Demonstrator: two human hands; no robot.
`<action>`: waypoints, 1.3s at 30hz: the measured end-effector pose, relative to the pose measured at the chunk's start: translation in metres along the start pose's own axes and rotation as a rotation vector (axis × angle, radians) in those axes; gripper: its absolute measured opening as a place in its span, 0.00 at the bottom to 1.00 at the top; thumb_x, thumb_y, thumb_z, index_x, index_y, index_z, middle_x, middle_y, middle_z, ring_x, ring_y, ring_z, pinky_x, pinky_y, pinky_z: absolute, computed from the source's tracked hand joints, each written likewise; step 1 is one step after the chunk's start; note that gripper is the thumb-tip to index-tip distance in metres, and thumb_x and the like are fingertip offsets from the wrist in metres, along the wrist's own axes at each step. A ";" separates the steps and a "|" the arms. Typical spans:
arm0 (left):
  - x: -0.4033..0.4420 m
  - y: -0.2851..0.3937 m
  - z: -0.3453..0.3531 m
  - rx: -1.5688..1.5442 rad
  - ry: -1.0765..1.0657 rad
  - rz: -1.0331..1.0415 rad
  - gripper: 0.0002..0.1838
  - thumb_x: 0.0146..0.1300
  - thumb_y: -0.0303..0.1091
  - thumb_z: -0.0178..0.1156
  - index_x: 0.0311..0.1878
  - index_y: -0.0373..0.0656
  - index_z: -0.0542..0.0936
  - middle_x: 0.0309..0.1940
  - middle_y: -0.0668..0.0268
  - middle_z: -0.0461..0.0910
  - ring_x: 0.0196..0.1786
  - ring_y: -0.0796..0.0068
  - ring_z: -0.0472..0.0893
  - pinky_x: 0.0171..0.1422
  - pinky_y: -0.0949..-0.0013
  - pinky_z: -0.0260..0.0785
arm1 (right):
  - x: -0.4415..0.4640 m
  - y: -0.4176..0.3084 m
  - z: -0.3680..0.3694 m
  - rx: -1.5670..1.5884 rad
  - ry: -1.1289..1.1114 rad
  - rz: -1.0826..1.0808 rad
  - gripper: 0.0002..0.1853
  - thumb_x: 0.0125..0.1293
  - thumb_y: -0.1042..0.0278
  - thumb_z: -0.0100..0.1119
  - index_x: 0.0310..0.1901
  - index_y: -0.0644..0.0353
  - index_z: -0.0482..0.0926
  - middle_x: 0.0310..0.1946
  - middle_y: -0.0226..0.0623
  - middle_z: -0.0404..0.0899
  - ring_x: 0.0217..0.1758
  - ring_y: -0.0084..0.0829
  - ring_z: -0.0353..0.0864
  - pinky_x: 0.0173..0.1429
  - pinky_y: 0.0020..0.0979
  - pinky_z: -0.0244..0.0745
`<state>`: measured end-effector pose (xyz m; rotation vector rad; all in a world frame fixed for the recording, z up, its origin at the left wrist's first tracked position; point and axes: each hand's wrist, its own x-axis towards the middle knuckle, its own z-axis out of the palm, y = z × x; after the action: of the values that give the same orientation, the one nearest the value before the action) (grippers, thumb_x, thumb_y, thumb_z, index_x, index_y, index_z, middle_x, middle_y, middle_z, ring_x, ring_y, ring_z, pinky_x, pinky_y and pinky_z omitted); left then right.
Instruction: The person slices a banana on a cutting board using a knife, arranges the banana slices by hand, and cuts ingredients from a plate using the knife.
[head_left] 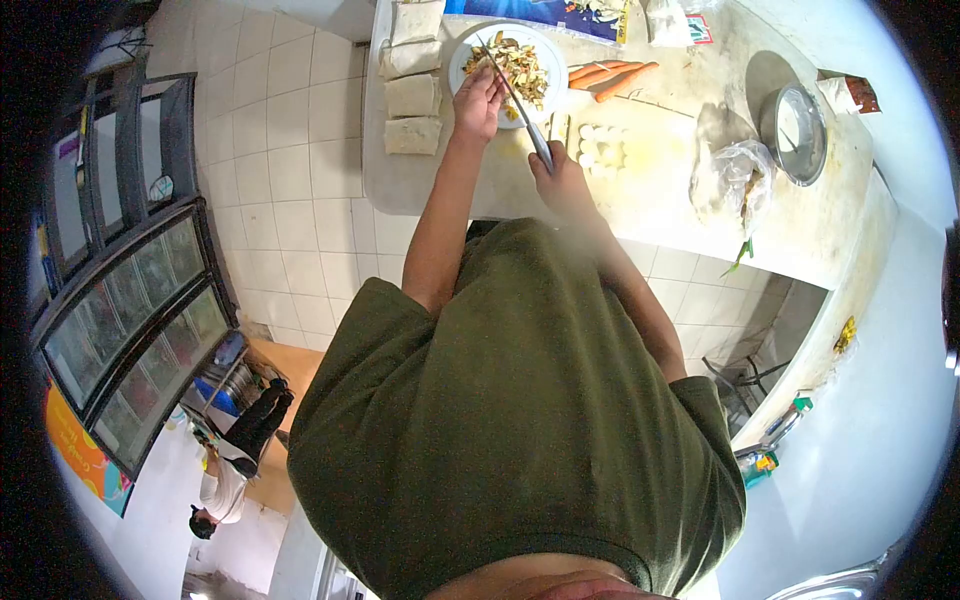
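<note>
A knife (pixel 538 143) is held by its handle in my right hand (pixel 562 182), its blade slanting up and left across a white plate (pixel 457 62). Chopped mixed food (pixel 520 72) in brown, yellow and whitish bits covers the plate. My left hand (pixel 477 105) is at the plate's left side, fingers bent together close to the blade; what they hold, if anything, is too small to make out. Several orange carrots (pixel 612 74) lie right of the plate. Cut white pieces (pixel 603 148) sit on the table near my right hand.
Pale square packets (pixel 412 97) line the table's left edge. A blue printed sheet (pixel 530 10) lies at the back. To the right are a clear plastic bag (pixel 745 170) and a metal bowl (pixel 795 135). Another person (pixel 225 490) is at the lower left, near glass-fronted shelves (pixel 130 320).
</note>
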<state>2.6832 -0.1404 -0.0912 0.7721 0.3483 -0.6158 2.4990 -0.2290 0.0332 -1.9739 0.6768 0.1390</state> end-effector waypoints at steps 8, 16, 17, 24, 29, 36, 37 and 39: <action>-0.009 0.002 0.012 0.057 0.004 0.009 0.13 0.73 0.32 0.60 0.59 0.43 0.78 0.51 0.63 0.83 0.53 0.69 0.82 0.58 0.67 0.75 | 0.008 -0.005 0.000 0.006 0.006 -0.041 0.16 0.73 0.59 0.56 0.43 0.66 0.70 0.26 0.63 0.78 0.32 0.66 0.79 0.37 0.56 0.72; -0.006 -0.002 0.008 0.099 0.026 0.000 0.11 0.74 0.33 0.59 0.56 0.44 0.79 0.49 0.63 0.84 0.53 0.71 0.82 0.57 0.68 0.75 | 0.004 -0.002 -0.003 -0.037 -0.037 0.032 0.17 0.73 0.58 0.55 0.43 0.67 0.70 0.26 0.63 0.78 0.32 0.64 0.80 0.37 0.56 0.73; -0.007 -0.004 0.007 0.114 0.023 0.002 0.11 0.74 0.33 0.59 0.56 0.43 0.79 0.48 0.63 0.84 0.53 0.71 0.82 0.57 0.67 0.75 | 0.005 -0.002 -0.003 -0.030 -0.036 0.012 0.17 0.73 0.58 0.55 0.43 0.68 0.70 0.26 0.63 0.78 0.32 0.64 0.80 0.37 0.56 0.73; -0.010 -0.010 0.008 0.051 0.068 0.043 0.07 0.73 0.27 0.58 0.51 0.43 0.78 0.47 0.63 0.84 0.49 0.70 0.85 0.52 0.68 0.79 | 0.008 0.001 -0.002 -0.057 -0.041 0.016 0.17 0.73 0.59 0.55 0.43 0.68 0.69 0.26 0.63 0.79 0.31 0.64 0.81 0.37 0.55 0.73; -0.022 -0.003 0.017 0.114 0.109 0.008 0.09 0.72 0.26 0.59 0.52 0.44 0.76 0.46 0.63 0.84 0.49 0.70 0.85 0.52 0.68 0.80 | -0.001 -0.004 -0.010 -0.038 -0.094 0.080 0.18 0.73 0.59 0.55 0.44 0.69 0.68 0.26 0.64 0.79 0.31 0.65 0.81 0.37 0.56 0.73; -0.032 -0.012 0.015 0.088 0.116 -0.008 0.05 0.72 0.27 0.60 0.47 0.47 0.75 0.45 0.63 0.84 0.48 0.71 0.85 0.50 0.68 0.81 | 0.009 -0.002 -0.004 -0.024 -0.065 0.017 0.18 0.74 0.58 0.55 0.43 0.69 0.68 0.27 0.65 0.79 0.32 0.64 0.82 0.37 0.56 0.74; -0.031 -0.012 0.014 0.091 0.126 -0.008 0.05 0.72 0.27 0.59 0.47 0.47 0.75 0.45 0.63 0.84 0.47 0.71 0.85 0.50 0.68 0.81 | 0.009 -0.003 -0.004 -0.033 -0.068 0.030 0.18 0.74 0.57 0.55 0.43 0.69 0.68 0.27 0.65 0.79 0.32 0.64 0.82 0.37 0.56 0.74; -0.026 -0.010 0.012 0.096 0.144 -0.010 0.05 0.72 0.26 0.59 0.46 0.48 0.75 0.43 0.64 0.84 0.46 0.71 0.86 0.51 0.68 0.82 | 0.002 -0.005 -0.007 -0.030 -0.089 0.065 0.19 0.74 0.57 0.55 0.43 0.69 0.68 0.27 0.66 0.79 0.32 0.64 0.82 0.37 0.56 0.74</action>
<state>2.6572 -0.1446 -0.0755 0.9102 0.4575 -0.5907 2.5019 -0.2345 0.0395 -1.9630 0.6844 0.2764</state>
